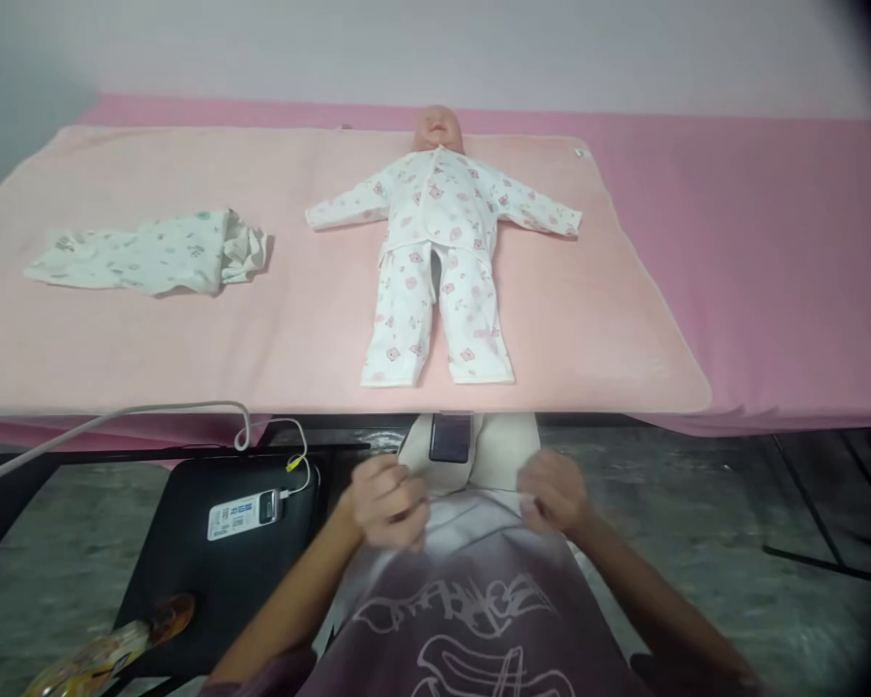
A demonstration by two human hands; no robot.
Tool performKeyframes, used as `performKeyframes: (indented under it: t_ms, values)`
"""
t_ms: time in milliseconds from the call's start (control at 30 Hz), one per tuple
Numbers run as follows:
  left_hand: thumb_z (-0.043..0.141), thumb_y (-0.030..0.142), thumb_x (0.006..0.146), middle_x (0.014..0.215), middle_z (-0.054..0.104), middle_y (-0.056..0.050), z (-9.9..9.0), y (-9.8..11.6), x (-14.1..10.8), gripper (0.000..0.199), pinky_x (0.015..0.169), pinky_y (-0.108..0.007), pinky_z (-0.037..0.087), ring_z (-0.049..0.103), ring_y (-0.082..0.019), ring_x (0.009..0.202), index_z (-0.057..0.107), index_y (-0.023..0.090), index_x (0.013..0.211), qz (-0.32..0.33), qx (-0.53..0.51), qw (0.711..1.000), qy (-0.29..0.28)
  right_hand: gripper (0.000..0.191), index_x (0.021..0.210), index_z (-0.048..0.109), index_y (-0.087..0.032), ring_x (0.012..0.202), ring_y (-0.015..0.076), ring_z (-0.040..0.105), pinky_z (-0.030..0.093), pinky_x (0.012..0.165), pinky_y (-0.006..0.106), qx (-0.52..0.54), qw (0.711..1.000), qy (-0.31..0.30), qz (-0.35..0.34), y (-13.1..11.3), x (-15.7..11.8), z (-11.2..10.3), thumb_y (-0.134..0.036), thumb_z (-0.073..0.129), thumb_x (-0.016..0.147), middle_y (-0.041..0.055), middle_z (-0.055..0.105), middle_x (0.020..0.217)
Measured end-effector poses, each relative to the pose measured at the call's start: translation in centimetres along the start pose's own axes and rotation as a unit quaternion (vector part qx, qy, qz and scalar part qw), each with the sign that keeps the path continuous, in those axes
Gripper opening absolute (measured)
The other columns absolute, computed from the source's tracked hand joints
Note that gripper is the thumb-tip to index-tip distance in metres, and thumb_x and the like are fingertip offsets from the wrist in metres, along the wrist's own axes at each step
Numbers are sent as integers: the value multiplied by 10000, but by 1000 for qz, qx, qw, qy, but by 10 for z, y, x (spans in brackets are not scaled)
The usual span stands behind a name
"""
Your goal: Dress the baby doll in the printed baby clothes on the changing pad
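Note:
My left hand (390, 501) is curled into a loose fist above my lap, in front of the bed edge, and I see nothing in it. My right hand (552, 491) is closed the same way on the other side, slightly blurred. Between them are the hem of my dark printed shirt (479, 590) and a phone (450, 439) on my lap. Beyond the hands, a baby doll (437, 129) lies face up on the bed. It is dressed in a white patterned top (442, 198) with sleeves spread and matching trousers (401, 319), legs apart.
A folded white patterned garment (137, 254) lies left on the pale pink mat (297, 329), over a darker pink sheet (769, 261). A black stool (181, 590) at lower left carries a white power bank (243, 515) with a cable. A yellow-orange package (94, 663) is nearby.

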State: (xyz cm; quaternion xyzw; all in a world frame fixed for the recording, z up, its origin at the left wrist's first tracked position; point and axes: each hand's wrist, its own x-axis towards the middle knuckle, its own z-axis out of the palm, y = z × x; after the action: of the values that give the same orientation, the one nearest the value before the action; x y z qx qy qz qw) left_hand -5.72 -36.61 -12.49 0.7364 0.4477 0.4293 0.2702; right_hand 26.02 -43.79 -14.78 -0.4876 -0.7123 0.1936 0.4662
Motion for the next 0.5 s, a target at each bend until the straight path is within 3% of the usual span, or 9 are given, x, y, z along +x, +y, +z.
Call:
performKeyframes:
  t_ms: [67, 133, 200, 333, 500]
  values:
    - [611, 864, 1017, 899, 784, -83, 36, -24, -51, 567, 835, -530, 652, 727, -291, 809, 796, 329, 986, -43, -15, 999, -4, 358, 951, 680, -287, 700, 237, 689, 573, 656, 393, -4, 995, 7, 96, 13, -23, 32, -528, 526, 1165, 43, 746, 832]
    - [441, 839, 1112, 1242, 832, -158, 69, -51, -72, 690, 1088, -577, 635, 780, -337, 1173, 801, 264, 1236, -191, -21, 981, 41, 348, 1066, 697, -266, 868, 261, 757, 614, 795, 407, 32, 968, -6, 249, 29, -25, 62, -550, 516, 1152, 82, 817, 1011]
    - [381, 887, 1108, 1516, 762, -197, 95, -71, -73, 821, 1309, -637, 505, 686, -374, 1467, 762, 233, 1425, -267, -44, 962, 28, 437, 1062, 687, -259, 922, 281, 756, 613, 865, 419, 94, 935, -46, 340, 41, -17, 88, -668, 535, 1092, 91, 820, 1038]
    - [446, 881, 1104, 1761, 601, -167, 118, -84, -58, 838, 1489, -585, 277, 490, -349, 1711, 700, 241, 1582, -299, -118, 947, -5, 493, 1016, 633, -260, 993, 309, 735, 593, 951, 437, 172, 903, -50, 390, 45, 2, 126, -747, 552, 1014, 95, 797, 1045]
    - [665, 772, 1082, 1678, 675, -120, 122, -75, -50, 677, 1463, -497, 344, 565, -326, 1649, 725, 257, 1516, -368, -325, 869, 61, 467, 1254, 640, -271, 1294, 330, 705, 550, 1200, 470, 254, 872, -15, 418, 38, 6, 141, -682, 622, 1033, 102, 801, 1342]
